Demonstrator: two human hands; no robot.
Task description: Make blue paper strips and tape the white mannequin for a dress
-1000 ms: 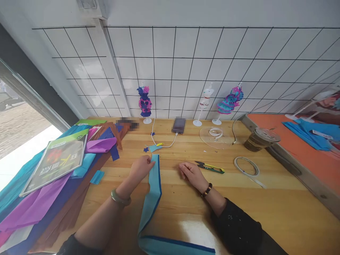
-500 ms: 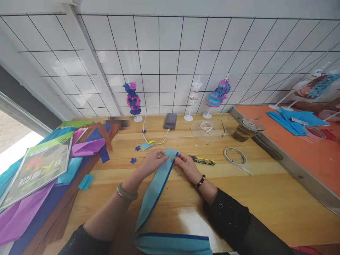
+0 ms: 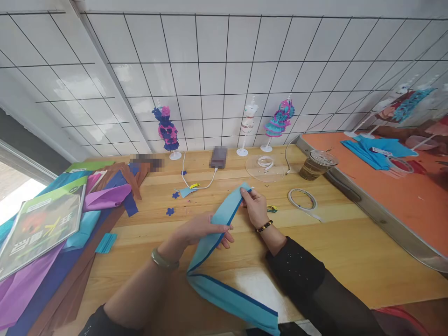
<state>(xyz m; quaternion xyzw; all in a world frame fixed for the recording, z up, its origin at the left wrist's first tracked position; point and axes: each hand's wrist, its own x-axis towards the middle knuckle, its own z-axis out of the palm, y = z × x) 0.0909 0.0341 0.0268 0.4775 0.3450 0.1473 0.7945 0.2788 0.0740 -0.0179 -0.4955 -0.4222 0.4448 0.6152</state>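
A long light-blue crepe paper strip [image 3: 227, 207] with a dark-blue edge is stretched between my hands above the table. My right hand [image 3: 255, 205] pinches its far end between thumb and fingers. Lower down, my left hand [image 3: 206, 229] grips the strip with the thumb on top and the fingers beneath. Below the left hand the strip folds back, and its other part runs toward the table's near edge. Partly behind my right hand lies a utility knife [image 3: 272, 208] with a yellow and green handle.
Colored paper sheets and a printed packet [image 3: 45, 224] are stacked at left. Several small dress forms [image 3: 168, 133] stand along the tiled wall. A phone [image 3: 218, 157] on a cable, a roll of tape [image 3: 302, 199], a drink cup [image 3: 317, 164] and blue paper flowers [image 3: 170, 212] lie about.
My left hand has slid down the strip, away from its far end. My right hand has moved slightly up and right, still pinching the end. The view has shifted slightly.
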